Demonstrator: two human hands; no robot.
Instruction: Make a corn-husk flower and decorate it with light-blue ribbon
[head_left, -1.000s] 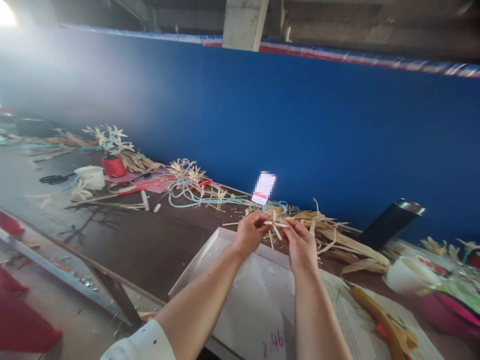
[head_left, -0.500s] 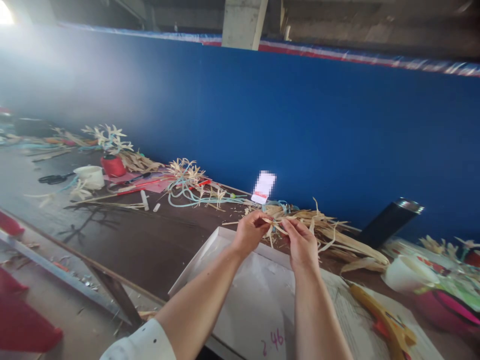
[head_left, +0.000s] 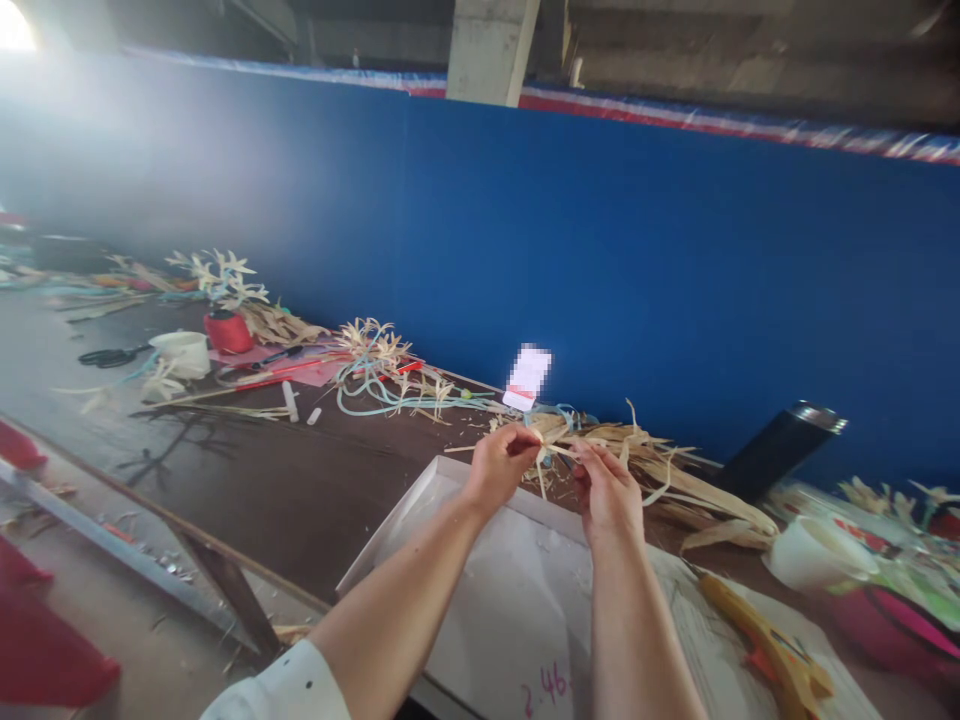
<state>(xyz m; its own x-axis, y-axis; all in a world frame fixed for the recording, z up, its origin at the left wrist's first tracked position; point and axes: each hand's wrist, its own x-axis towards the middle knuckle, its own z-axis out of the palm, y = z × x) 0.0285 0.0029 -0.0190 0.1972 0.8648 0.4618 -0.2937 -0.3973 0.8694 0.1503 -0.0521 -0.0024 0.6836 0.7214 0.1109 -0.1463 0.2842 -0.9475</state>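
Above the far edge of a white box lid (head_left: 487, 590), my left hand (head_left: 504, 468) pinches the left end of a small flower of pale dried husk strips (head_left: 543, 462). My right hand (head_left: 607, 490) has thumb and fingers closed on one strip (head_left: 561, 452) that sticks out to the right of it. Another strip hangs down between the hands. Just behind them lies a heap of dry husks (head_left: 675, 478). The fingers partly cover the flower's centre.
Behind the table (head_left: 330, 490) stands a blue partition (head_left: 637, 260), with a phone (head_left: 528, 378) near its foot. To the right are a black flask (head_left: 784, 450), a white cup (head_left: 821, 550) and a yellow-handled tool (head_left: 765, 640). Husk flowers (head_left: 375, 342), a red thread spool (head_left: 229, 332) and scissors (head_left: 112, 356) lie left.
My right hand has shifted slightly right, away from the left, and the strip between them looks straighter. The left hand stays nearly in place.
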